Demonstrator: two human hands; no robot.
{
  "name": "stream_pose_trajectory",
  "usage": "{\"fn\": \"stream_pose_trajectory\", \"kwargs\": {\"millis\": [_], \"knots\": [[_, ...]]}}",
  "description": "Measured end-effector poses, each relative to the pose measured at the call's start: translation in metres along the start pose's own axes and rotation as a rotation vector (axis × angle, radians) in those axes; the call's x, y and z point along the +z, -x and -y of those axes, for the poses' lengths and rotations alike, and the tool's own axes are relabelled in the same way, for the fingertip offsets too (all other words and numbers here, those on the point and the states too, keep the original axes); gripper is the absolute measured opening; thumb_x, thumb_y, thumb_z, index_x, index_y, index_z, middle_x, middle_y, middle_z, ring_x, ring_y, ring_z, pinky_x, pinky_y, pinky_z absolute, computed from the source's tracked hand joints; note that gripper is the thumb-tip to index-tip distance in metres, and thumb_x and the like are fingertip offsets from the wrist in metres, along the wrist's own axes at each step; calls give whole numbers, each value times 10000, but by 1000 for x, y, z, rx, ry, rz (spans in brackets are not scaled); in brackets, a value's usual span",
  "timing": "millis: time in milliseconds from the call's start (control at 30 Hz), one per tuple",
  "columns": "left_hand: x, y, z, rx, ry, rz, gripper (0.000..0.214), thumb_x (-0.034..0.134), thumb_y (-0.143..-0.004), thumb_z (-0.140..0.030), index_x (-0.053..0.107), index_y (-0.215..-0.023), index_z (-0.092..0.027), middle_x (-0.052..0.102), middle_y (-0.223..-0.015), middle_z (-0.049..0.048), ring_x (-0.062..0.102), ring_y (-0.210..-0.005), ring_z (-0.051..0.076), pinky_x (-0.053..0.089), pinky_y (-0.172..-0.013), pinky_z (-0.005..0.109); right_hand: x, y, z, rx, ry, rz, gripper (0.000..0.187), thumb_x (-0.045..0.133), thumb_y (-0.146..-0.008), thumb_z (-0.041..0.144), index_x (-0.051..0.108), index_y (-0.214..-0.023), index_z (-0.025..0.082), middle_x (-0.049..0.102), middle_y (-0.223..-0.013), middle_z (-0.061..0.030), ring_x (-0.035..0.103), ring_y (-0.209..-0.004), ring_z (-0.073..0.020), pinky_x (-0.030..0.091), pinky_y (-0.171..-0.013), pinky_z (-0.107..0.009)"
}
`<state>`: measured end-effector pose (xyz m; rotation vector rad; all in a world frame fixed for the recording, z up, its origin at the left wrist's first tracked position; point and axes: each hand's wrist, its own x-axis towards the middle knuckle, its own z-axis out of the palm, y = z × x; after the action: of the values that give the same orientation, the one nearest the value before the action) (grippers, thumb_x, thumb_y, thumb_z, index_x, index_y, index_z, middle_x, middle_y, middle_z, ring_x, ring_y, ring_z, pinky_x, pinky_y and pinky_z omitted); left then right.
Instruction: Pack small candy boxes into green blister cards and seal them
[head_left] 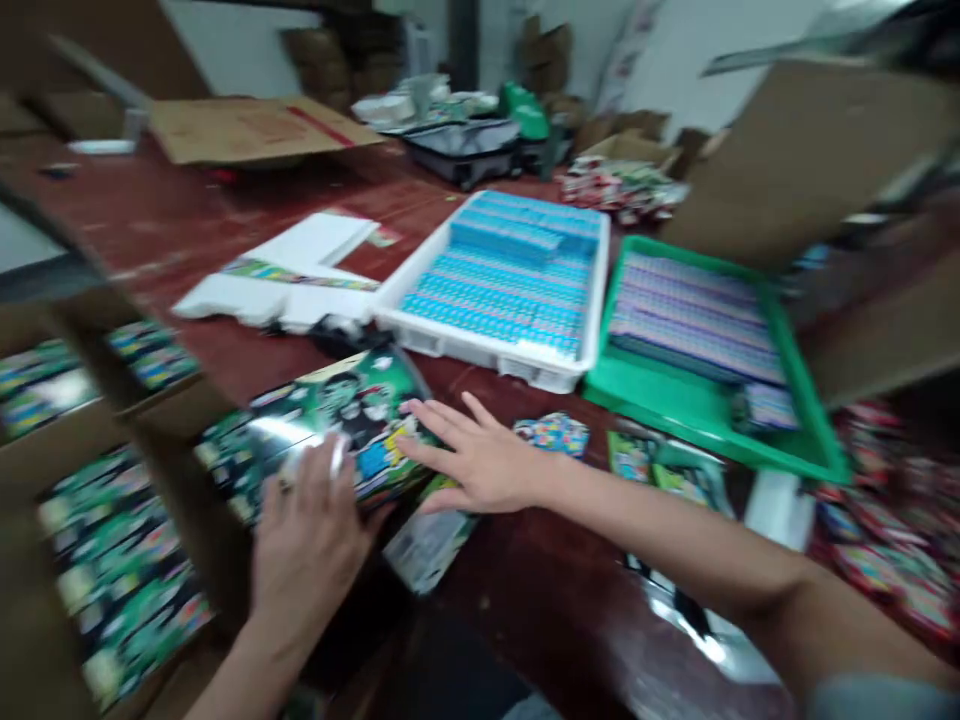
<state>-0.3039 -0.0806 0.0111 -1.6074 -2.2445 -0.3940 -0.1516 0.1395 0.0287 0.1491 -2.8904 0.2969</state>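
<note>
A glossy green-and-black printed packet (pixel 360 405) lies before me, possibly the top of a stack; blur hides its lower edge. My left hand (pixel 311 520) grips its near left part, fingers over the top and thumb at the near edge. My right hand (pixel 484 460) is open, fingers spread, with the fingertips at the packet's right side. Below that hand is a flat pale card or packet (pixel 431 545). To the left, cardboard boxes hold several similar green packets (pixel 127 560).
A white crate (pixel 495 365) holds rows of blue small packs. Beside it, a green tray (pixel 675 400) carries purple-white packs. White sheets (pixel 300 245) lie behind the packet. Red-and-green packets (pixel 892 560) are heaped at right. Open cartons (pixel 247 130) stand around the dark red table (pixel 540 590).
</note>
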Motion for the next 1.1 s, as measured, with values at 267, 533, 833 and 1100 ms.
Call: {"fn": "stream_pose_trajectory", "kwargs": {"millis": [267,533,833,1100], "knots": [[1,-14,-52,-193,-30,33,897,668,-906,-282,154,-1633,-388,296,-1661,102,367,-1452,528,340,-1057,834,-81,99,-84,718,-73,-529,457,504,-1010,387,545,-1381,123,589,-1406,-209,500,-1375,-300,370,-1177,-515],[-9,8,-66,-225,-286,154,646,646,-913,-162,494,-1529,-286,471,-1581,151,477,-1410,454,427,-1077,654,-27,-66,-75,361,-277,-252,352,525,-996,283,587,-1332,197,739,-1238,-83,703,-1114,-197,533,-976,-321],[-48,-110,66,-93,-188,104,396,546,-993,-296,573,-1382,-225,592,-1465,112,535,-1348,273,436,-1081,462,23,-179,-77,387,-242,-107,358,457,-1003,208,580,-1334,152,711,-1271,-168,676,-1161,-287,474,-1009,-382],[41,-247,153,150,-260,571,628,815,-682,-193,628,-1281,-171,680,-1272,161,594,-1195,345,433,-997,467,38,-177,-78,434,-216,-117,463,374,-985,111,496,-1432,100,660,-1348,-206,616,-1262,-305,433,-1072,-404]]}}
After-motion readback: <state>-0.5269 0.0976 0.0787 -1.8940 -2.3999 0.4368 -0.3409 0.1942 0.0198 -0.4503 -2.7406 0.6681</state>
